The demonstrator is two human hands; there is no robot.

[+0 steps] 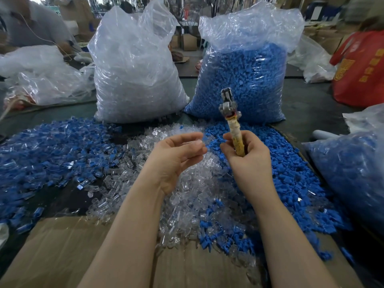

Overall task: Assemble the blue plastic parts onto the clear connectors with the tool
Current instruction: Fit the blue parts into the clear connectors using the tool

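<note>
Two hands sit mid-frame. Left hand (178,156) has its fingers curled in, fingertips pinching what looks like a clear connector (200,141), hard to make out. Right hand (246,157) is wrapped around the tool (232,121), taped handle in the fist, metal head pointing up. Under them, a pile of clear connectors (182,196) in the middle, loose blue parts (276,175) to the right, mixed pieces (52,150) at left. Upper centre: a bag of clear pieces (135,75) beside a bag of blue ones (245,80).
</note>
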